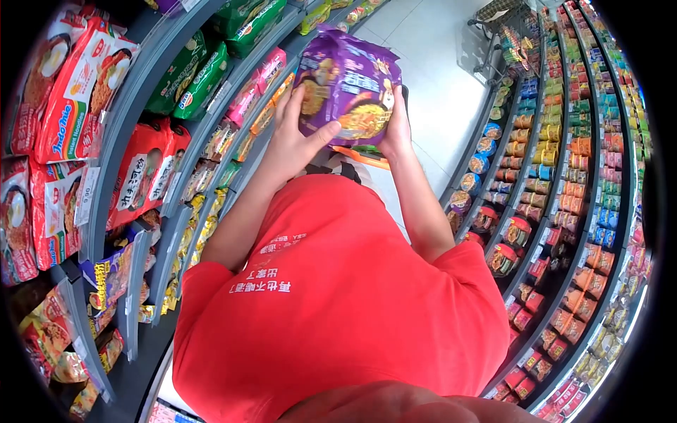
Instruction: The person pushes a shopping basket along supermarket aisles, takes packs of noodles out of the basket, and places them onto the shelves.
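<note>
A purple multipack of instant noodles [350,88], printed with a picture of noodles in a bowl, is held up in front of my chest. My left hand [303,134] grips its left side, with the thumb across the front. On the other side, my right hand [396,127] presses against the pack's right edge; most of its fingers are hidden behind the pack. Just below the pack, something with an orange edge [360,156] shows in part, and I cannot make out what it is.
Shelves on my left hold noodle packs, among them red ones [83,92] and green ones [202,81]. Curved shelves of cup noodles [543,169] line the right side. A shopping cart [493,42] stands farther along the tiled aisle floor [430,63].
</note>
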The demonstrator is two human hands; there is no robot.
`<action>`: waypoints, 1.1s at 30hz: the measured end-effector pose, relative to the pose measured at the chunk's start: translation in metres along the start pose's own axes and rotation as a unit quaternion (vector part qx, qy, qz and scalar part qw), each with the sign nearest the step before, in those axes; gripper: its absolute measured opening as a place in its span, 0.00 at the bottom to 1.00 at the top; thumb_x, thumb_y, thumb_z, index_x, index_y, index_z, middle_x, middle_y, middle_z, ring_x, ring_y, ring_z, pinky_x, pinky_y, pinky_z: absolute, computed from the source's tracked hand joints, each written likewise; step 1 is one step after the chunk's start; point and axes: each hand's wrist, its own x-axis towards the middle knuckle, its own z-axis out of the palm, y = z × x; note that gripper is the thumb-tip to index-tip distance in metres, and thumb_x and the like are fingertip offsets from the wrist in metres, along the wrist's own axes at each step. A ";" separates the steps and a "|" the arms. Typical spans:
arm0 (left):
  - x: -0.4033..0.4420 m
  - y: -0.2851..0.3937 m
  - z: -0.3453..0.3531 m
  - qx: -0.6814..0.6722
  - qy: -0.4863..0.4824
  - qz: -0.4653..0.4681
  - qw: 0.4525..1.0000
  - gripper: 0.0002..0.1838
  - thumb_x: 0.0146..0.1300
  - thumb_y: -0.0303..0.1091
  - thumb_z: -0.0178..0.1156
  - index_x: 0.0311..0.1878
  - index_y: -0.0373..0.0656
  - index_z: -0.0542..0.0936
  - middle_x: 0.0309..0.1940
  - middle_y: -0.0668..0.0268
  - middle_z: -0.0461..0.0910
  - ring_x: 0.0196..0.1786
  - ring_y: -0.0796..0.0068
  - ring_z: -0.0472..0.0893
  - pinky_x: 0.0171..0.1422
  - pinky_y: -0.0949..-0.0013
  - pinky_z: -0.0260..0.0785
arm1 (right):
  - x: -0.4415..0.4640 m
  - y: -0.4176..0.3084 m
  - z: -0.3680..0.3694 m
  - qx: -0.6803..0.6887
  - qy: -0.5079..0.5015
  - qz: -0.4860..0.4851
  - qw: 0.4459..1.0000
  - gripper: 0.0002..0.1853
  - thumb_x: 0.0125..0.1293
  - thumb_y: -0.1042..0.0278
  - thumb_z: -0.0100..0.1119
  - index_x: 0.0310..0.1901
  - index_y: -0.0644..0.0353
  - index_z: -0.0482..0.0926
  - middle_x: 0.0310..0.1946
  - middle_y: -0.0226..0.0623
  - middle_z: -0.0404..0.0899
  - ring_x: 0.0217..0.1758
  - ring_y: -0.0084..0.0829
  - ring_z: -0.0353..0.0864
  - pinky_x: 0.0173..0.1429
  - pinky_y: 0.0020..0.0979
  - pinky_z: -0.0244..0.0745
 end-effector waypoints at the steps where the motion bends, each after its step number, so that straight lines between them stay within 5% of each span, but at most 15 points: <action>1: 0.007 -0.006 0.000 0.001 0.002 -0.016 1.000 0.55 0.61 0.61 0.70 0.78 0.33 0.55 0.76 0.40 0.52 0.78 0.45 0.58 0.78 0.52 0.57 | -0.001 -0.003 0.004 -0.024 0.029 -0.017 0.999 0.31 0.79 0.39 0.45 0.65 0.60 0.74 0.58 0.38 0.82 0.57 0.32 0.84 0.62 0.37 0.80; 3: 0.017 0.003 0.001 -0.180 0.007 -0.059 0.982 0.48 0.64 0.52 0.70 0.76 0.33 0.59 0.69 0.49 0.68 0.70 0.60 0.72 0.72 0.61 0.65 | -0.005 -0.010 0.011 -0.068 0.064 -0.027 0.995 0.30 0.79 0.41 0.48 0.63 0.63 0.75 0.57 0.39 0.83 0.56 0.30 0.84 0.61 0.35 0.79; 6: 0.034 -0.012 -0.002 -0.325 0.012 -0.109 0.939 0.35 0.68 0.44 0.67 0.71 0.36 0.67 0.62 0.58 0.77 0.62 0.70 0.78 0.68 0.65 0.68 | -0.018 -0.026 0.032 -0.139 0.033 -0.051 0.988 0.30 0.79 0.44 0.48 0.66 0.63 0.72 0.60 0.39 0.79 0.61 0.29 0.79 0.67 0.34 0.72; 9: 0.046 -0.017 -0.010 -0.449 0.013 -0.164 0.878 0.30 0.71 0.43 0.64 0.70 0.39 0.69 0.62 0.59 0.78 0.63 0.67 0.78 0.66 0.60 0.72 | -0.027 -0.041 0.037 -0.251 -0.014 -0.108 0.962 0.31 0.79 0.43 0.46 0.70 0.62 0.70 0.62 0.37 0.77 0.66 0.29 0.74 0.71 0.35 0.64; 11: 0.054 -0.028 -0.017 -0.477 -0.023 -0.180 0.860 0.29 0.73 0.46 0.60 0.71 0.41 0.69 0.63 0.61 0.78 0.64 0.66 0.78 0.68 0.57 0.72 | -0.037 -0.049 0.040 -0.302 -0.031 -0.156 0.940 0.29 0.81 0.48 0.46 0.70 0.65 0.70 0.62 0.40 0.79 0.63 0.27 0.76 0.69 0.29 0.68; 15: 0.069 -0.040 -0.010 -0.531 -0.018 -0.145 0.835 0.30 0.73 0.50 0.58 0.71 0.43 0.70 0.65 0.60 0.77 0.65 0.63 0.78 0.70 0.54 0.70 | -0.046 -0.060 0.033 -0.366 -0.086 -0.225 0.899 0.29 0.75 0.56 0.58 0.71 0.64 0.68 0.64 0.42 0.76 0.66 0.30 0.74 0.71 0.32 0.66; 19: 0.077 -0.032 0.001 -0.598 -0.030 -0.164 0.784 0.34 0.71 0.59 0.55 0.71 0.46 0.70 0.67 0.59 0.76 0.67 0.58 0.76 0.73 0.47 0.66 | -0.060 -0.081 0.037 -0.487 -0.141 -0.375 0.776 0.30 0.67 0.63 0.65 0.68 0.64 0.72 0.68 0.49 0.72 0.73 0.44 0.69 0.76 0.40 0.61; 23: 0.079 -0.014 0.025 -0.609 -0.011 -0.190 0.770 0.42 0.71 0.69 0.45 0.77 0.47 0.64 0.74 0.57 0.68 0.74 0.53 0.68 0.78 0.44 0.60 | -0.066 -0.095 0.048 -0.485 -0.195 -0.419 0.743 0.28 0.62 0.67 0.66 0.64 0.64 0.75 0.68 0.49 0.73 0.71 0.48 0.70 0.77 0.46 0.59; 29: 0.094 -0.024 0.042 -0.714 -0.057 -0.138 0.684 0.34 0.79 0.56 0.43 0.77 0.42 0.62 0.75 0.50 0.65 0.74 0.49 0.69 0.77 0.44 0.64 | -0.053 -0.098 0.047 -0.417 -0.249 -0.423 0.765 0.22 0.61 0.72 0.65 0.59 0.65 0.79 0.64 0.48 0.76 0.70 0.47 0.72 0.74 0.43 0.63; 33: 0.100 -0.008 0.045 -0.716 -0.045 -0.110 0.688 0.35 0.78 0.57 0.44 0.77 0.42 0.62 0.75 0.50 0.65 0.74 0.49 0.69 0.76 0.43 0.64 | -0.042 -0.094 0.042 -0.313 -0.247 -0.394 0.828 0.25 0.65 0.73 0.62 0.64 0.66 0.74 0.69 0.48 0.70 0.74 0.41 0.67 0.76 0.41 0.61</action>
